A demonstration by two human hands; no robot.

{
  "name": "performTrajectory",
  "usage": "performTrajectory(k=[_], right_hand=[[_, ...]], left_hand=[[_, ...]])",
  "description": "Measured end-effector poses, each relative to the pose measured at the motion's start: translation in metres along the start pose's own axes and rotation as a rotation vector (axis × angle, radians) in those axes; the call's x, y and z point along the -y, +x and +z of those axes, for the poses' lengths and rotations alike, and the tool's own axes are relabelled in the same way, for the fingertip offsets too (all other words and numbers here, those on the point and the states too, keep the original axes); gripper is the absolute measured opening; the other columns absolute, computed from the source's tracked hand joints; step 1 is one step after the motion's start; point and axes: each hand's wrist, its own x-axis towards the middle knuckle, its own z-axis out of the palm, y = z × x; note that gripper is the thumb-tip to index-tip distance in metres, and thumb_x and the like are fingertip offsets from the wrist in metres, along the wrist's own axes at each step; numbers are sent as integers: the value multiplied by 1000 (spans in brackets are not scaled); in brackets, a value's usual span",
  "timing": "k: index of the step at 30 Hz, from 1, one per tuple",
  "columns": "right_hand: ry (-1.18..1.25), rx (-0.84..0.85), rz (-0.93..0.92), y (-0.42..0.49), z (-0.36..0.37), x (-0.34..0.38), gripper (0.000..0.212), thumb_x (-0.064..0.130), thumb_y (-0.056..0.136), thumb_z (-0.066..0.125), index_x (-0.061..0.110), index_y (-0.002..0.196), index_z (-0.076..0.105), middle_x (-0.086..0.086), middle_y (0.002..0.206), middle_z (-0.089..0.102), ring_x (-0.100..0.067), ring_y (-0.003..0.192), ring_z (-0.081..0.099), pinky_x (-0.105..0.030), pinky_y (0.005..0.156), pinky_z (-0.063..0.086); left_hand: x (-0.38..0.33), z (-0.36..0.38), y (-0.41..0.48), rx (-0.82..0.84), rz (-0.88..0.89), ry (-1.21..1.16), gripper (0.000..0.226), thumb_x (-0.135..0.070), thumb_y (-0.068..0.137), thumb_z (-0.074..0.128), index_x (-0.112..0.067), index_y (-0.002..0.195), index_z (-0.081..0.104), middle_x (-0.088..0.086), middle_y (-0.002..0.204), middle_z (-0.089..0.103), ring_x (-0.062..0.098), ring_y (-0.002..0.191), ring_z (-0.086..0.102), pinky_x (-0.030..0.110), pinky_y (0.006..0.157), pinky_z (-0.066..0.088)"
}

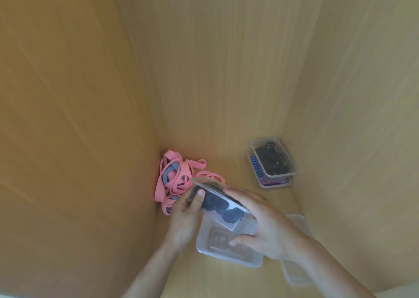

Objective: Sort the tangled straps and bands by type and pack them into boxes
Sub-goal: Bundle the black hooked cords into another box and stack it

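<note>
We hold a tilted clear box (226,250) with dark straps (217,203) bulging under its lid (217,190).
Left of the box, against the wooden wall (90,139), lies a heap of pink and blue bands (179,179), not yet sorted. They look soft, light and stretchy and apt to snag, so we would lift one loop at a time by its free end. Our left hand (186,216) pinches the lid's left end, thumb on top. The straps beneath look limp and springy and probably need pressing down before the thin lid seats. Our right hand (272,232) grasps the box's right side, thumb curled on its face. Behind and right of the box stand two stacked boxes (274,161), already filled, and just right of it lies a spare clear container (297,272).
</note>
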Motion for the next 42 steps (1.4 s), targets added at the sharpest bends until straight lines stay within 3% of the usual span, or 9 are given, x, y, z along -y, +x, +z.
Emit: performTrajectory(k=[4,9,14,18,22,27,37,40,42], right_hand=[[-136,-127,-67,-3,-4,1,86,59,77,75,51,149,28,44,149,25,15,137,28,-12,112,27],[-206,-301,-135,-2,-11,8,68,51,79,70,41,142,46,36,137,45,26,123,35,3,99,27],[-311,-443,-133,13,-29,-11,71,36,79,81,26,143,52,9,143,56,-13,130,55,-35,106,48],[-474,-588,6,38,-49,-44,71,18,71,89,14,136,62,-9,137,62,-33,125,60,-52,101,50],[-606,-582,156,63,-65,-70,71,15,69,89,13,134,63,-14,135,62,-37,123,59,-50,103,46],[-742,-447,305,76,-74,-98,72,21,84,78,21,149,46,-11,154,46,-32,144,38,-47,118,28],[-729,-316,377,78,-65,-104,70,42,95,56,20,157,31,-8,163,28,-26,151,21,-47,123,14],[-657,-382,336,71,-66,-90,72,36,93,62,14,155,34,-10,163,27,-29,152,20,-48,124,12],[-571,-557,218,61,-60,-79,60,23,87,69,6,142,52,-14,152,44,-34,142,38,-49,119,26]], left_hand=[[-6,6,3,34,-42,-89,32,-31,101,50,-17,122,70,2,117,74,18,111,69,26,85,57],[-18,11,5,36,-70,-102,33,-46,94,53,-30,116,71,-7,111,75,8,99,72,18,73,56],[-8,8,5,-76,-180,-109,25,-37,103,46,-25,118,62,-3,114,73,9,103,70,31,89,55],[-2,3,-1,-118,-199,-103,27,-22,106,43,-11,119,64,8,113,74,22,110,68,40,93,56],[3,2,-5,-129,-185,-84,27,-17,107,42,-6,117,64,12,114,73,28,108,68,37,85,58],[4,2,-7,-124,-194,-80,22,-10,105,45,-3,110,65,13,109,74,30,106,68,24,69,56],[12,-7,-11,-147,-207,8,20,3,99,48,-6,105,65,13,116,68,28,110,64,32,81,53],[19,-6,-12,-146,-185,83,28,8,95,49,-12,103,67,-1,106,71,17,99,65,23,79,52],[30,-8,-15,-107,-99,249,35,9,90,52,-22,103,65,-17,97,70,6,92,63,15,77,50]])
